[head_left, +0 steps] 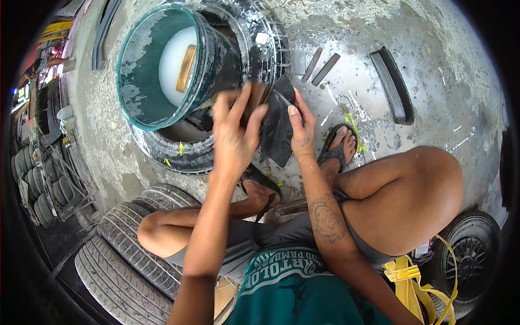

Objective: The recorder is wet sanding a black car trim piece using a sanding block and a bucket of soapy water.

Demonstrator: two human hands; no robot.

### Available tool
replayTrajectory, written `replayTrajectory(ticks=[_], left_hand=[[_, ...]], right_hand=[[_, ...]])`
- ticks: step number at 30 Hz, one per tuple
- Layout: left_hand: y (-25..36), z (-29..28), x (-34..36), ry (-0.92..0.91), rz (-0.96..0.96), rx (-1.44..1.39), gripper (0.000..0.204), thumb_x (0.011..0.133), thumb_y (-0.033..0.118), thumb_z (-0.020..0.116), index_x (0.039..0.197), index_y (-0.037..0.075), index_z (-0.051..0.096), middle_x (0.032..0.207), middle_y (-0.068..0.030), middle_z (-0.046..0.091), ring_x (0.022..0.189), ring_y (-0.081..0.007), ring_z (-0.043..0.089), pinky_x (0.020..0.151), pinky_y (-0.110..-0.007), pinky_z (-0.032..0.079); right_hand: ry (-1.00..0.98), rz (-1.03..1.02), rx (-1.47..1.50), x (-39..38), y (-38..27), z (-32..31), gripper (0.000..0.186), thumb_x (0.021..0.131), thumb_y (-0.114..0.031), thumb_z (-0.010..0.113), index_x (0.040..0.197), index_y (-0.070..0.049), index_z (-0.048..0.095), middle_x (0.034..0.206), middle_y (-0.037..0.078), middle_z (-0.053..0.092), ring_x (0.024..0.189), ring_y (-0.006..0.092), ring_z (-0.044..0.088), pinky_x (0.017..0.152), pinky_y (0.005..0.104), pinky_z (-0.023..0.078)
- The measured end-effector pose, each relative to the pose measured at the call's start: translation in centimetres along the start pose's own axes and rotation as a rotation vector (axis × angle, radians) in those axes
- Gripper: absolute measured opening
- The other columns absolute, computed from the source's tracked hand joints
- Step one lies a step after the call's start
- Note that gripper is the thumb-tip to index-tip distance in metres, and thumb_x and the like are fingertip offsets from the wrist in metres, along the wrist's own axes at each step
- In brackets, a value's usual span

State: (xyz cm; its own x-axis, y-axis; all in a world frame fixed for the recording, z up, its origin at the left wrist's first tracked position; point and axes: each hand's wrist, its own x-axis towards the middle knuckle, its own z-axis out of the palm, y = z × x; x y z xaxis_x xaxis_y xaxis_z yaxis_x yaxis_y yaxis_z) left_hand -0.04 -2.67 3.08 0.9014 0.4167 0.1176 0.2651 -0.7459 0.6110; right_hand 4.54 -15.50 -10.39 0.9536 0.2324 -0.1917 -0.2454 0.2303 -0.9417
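My right hand [303,127] is closed on the right edge of a flat black rubber piece [280,135], with the thumb on its upper face. A thin, pale, pointed sliver [281,98] shows against the rubber by that thumb; whether it is a blade is unclear. My left hand [234,127] is at the left side of the rubber, smeared by motion. Its fingers are beside a blurred brown thing [256,102], and I cannot make out whether they grip it. Both hands are over the right rim of a tire [195,157] lying flat on the floor.
A green bucket [125,81] with whitish liquid and a wooden block [186,69] leans in the tire. Dark strips [326,69] and a curved rubber piece [394,86] lie on the wet floor. Tires [116,276] stand by my left knee; a wheel [470,260] and yellow bag [403,273] are at right.
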Motion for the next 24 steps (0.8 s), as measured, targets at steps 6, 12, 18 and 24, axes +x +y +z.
replayTrajectory(ticks=[6, 12, 18, 24], left_hand=[[-1.1, 2.1, -7.6, 0.087, 0.022, 0.032, 0.051, 0.098, 0.007, 0.08, 0.147, -0.003, 0.067, 0.124, -0.0215, 0.065, 0.112, -0.0355, 0.065, 0.101, -0.044, 0.053], [-0.2, 3.6, -3.8, 0.211, 0.033, -0.048, 0.051, 0.099, 0.008, 0.08, 0.148, -0.003, 0.067, 0.124, -0.0216, 0.065, 0.111, -0.0339, 0.065, 0.099, -0.041, 0.053], [-0.1, 5.5, -4.4, 0.293, 0.027, -0.058, 0.049, 0.103, 0.013, 0.076, 0.147, -0.004, 0.067, 0.123, -0.0232, 0.064, 0.115, -0.0366, 0.064, 0.101, -0.045, 0.053], [-0.8, 5.2, 2.6, 0.388, 0.001, -0.067, 0.044, 0.102, 0.016, 0.079, 0.14, -0.004, 0.072, 0.112, -0.0187, 0.066, 0.101, -0.0303, 0.065, 0.092, -0.037, 0.052]], right_hand=[[0.008, 0.011, -0.075, -0.2, 0.6, -1.1, 0.063, 0.104, -0.033, 0.071, 0.155, 0.004, 0.059, 0.126, 0.011, 0.072, 0.107, 0.014, 0.064, 0.097, 0.0293, 0.052], [0.012, 0.015, -0.092, -0.2, 0.9, -1.4, 0.063, 0.104, -0.033, 0.07, 0.155, 0.004, 0.059, 0.125, 0.01, 0.073, 0.106, 0.0142, 0.064, 0.098, 0.029, 0.052], [0.005, 0.004, -0.13, -0.3, 0.2, -1.7, 0.065, 0.105, -0.035, 0.068, 0.154, 0.006, 0.059, 0.135, 0.017, 0.074, 0.121, 0.0192, 0.067, 0.107, 0.0337, 0.05], [-0.007, -0.009, -0.068, -0.4, -0.4, -0.6, 0.065, 0.107, -0.032, 0.064, 0.155, 0.011, 0.055, 0.152, 0.023, 0.065, 0.141, 0.0275, 0.06, 0.121, 0.0372, 0.042]])
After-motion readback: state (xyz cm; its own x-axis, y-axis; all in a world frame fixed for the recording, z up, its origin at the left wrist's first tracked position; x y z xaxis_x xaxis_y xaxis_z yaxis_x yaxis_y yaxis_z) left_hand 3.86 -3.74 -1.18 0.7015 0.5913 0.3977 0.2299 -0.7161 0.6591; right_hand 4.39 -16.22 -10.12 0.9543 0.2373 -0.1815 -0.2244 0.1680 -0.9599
